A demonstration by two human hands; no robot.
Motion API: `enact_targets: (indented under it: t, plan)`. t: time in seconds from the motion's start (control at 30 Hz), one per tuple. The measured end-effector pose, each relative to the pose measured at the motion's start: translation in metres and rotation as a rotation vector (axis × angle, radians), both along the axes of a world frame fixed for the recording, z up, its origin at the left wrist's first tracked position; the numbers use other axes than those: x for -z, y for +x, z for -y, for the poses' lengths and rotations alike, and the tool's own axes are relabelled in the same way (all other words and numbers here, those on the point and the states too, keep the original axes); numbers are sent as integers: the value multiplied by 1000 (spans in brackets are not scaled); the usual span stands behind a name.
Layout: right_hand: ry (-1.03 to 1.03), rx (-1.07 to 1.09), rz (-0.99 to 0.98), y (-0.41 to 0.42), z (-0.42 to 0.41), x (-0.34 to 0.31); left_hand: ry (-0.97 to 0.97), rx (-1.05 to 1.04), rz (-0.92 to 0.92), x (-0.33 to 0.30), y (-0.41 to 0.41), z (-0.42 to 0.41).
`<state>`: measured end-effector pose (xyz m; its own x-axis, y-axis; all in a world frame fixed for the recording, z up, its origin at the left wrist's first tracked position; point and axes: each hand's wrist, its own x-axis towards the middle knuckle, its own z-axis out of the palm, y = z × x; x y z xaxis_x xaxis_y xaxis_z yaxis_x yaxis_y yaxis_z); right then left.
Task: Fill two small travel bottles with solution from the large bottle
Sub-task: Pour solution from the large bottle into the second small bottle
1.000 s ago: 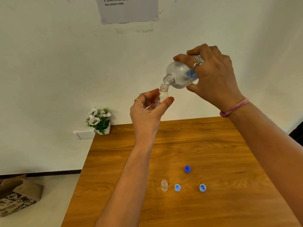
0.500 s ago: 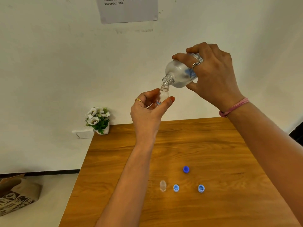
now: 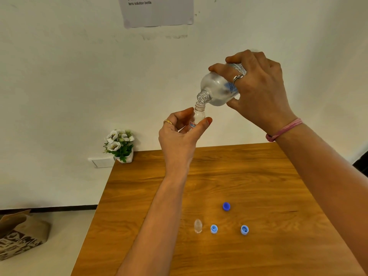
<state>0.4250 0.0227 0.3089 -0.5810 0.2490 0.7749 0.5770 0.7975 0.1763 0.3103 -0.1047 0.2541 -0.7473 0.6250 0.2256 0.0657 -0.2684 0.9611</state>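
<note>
Change: large bottle [image 3: 217,89] tipped slightly steeper than a second ago, hands otherwise steady.
Right hand [image 3: 260,92]: grip wrapped around the large bottle, neck angled down.
Left hand [image 3: 179,136]: pinching small travel bottle [image 3: 197,118] upright, mouth just under the large bottle's neck.
Table [image 3: 278,196]: three blue caps [image 3: 226,206], one clear cap [image 3: 198,226].

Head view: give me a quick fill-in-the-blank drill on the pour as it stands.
1. The large bottle is held tilted by the ____ hand.
2. The left hand holds the small travel bottle ____ the large bottle's mouth.
3. The number of blue caps lying on the wooden table is ____.

Missing words: right; under; three
</note>
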Motion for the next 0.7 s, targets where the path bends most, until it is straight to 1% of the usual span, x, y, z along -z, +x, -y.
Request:
enact_targets:
  t: [0.7]
  plan:
    - [23,17,6,-6,-8,-2,24,-1,-8,1,-4,-10]
